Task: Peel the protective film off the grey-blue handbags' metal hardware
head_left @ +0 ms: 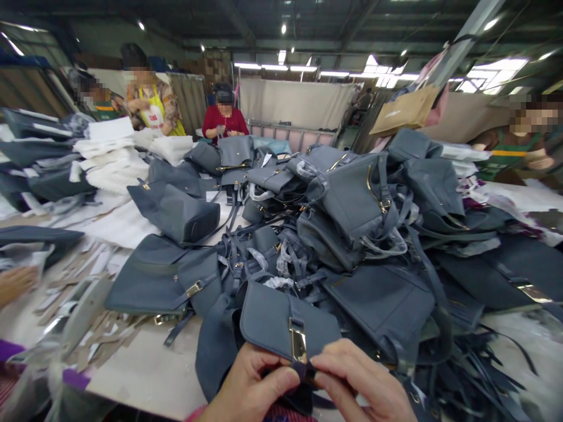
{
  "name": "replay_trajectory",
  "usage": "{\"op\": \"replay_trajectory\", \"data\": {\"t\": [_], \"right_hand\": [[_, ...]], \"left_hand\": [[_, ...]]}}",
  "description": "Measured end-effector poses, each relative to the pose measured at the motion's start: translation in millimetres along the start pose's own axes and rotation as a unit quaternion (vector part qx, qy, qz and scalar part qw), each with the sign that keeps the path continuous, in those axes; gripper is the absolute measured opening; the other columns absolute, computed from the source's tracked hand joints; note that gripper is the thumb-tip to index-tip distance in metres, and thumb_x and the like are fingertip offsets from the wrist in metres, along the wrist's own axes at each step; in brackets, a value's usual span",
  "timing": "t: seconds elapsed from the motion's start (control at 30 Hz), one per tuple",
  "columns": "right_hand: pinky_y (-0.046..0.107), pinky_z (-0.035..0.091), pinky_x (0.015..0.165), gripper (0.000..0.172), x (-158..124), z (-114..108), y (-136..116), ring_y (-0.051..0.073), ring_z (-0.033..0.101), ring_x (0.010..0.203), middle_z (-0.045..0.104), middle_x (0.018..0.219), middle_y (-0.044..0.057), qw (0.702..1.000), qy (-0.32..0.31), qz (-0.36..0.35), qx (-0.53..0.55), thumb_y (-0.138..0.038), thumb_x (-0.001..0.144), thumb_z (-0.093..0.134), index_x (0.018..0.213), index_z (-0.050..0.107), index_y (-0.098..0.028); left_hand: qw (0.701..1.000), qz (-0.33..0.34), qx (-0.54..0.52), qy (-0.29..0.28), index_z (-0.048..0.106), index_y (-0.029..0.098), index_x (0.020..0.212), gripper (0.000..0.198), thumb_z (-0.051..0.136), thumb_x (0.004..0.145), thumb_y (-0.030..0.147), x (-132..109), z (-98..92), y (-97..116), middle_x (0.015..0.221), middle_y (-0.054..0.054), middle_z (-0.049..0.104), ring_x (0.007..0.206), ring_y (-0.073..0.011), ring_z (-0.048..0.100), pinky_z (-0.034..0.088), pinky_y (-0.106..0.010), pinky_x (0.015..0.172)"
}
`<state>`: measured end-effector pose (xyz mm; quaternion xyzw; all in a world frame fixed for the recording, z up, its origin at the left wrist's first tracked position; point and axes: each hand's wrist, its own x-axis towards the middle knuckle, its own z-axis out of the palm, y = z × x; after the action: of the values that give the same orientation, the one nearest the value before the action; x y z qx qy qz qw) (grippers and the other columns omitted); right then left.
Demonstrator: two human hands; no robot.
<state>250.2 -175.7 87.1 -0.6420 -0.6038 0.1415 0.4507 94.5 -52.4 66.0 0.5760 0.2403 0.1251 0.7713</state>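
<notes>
A dark blue-grey bag (272,310) with a flap and a gold buckle (298,344) lies at the bottom centre, close to the camera. My left hand (257,381) is closed on the flap's lower edge, its thumb beside the strap just under the buckle. From the right, my right hand (356,375) pinches the strap end (303,370) below the buckle with thumb and fingers. The bag's lower part is partly hidden behind both hands.
Many similar bags (347,196) and straps pile up beyond and to the right. White foam sheets (112,155) are stacked at the back left. Cut strips (105,343) litter the table at left. Another person's hand (17,285) is at the left edge; several people work around.
</notes>
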Motion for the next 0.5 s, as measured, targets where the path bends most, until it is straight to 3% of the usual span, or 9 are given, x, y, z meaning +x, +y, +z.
{"op": "replay_trajectory", "data": {"t": [0.2,0.5], "right_hand": [[0.017,0.051,0.065,0.013,6.0,9.8,0.8,0.012,0.064,0.071,0.065,0.078,0.0,0.999,-0.02,-0.007,-0.023,-0.012,0.088,0.056,0.087,0.062,-0.023],[0.019,0.041,0.049,0.016,0.4,27.0,-0.4,0.011,0.056,0.057,0.056,0.068,-0.002,0.995,-0.02,0.05,-0.083,-0.015,0.088,0.047,0.074,0.05,-0.023]], "left_hand": [[0.999,0.034,0.031,0.006,0.067,0.015,0.059,0.025,0.064,0.076,0.032,-0.5,3.6,3.6,0.06,0.001,0.049,0.061,-0.0118,0.04,0.038,-0.021,0.06],[0.996,0.039,0.085,0.008,0.056,0.016,0.053,0.032,0.058,0.079,0.035,-1.2,2.0,1.4,0.057,0.001,0.043,0.059,-0.0122,0.038,0.034,-0.02,0.054]]}}
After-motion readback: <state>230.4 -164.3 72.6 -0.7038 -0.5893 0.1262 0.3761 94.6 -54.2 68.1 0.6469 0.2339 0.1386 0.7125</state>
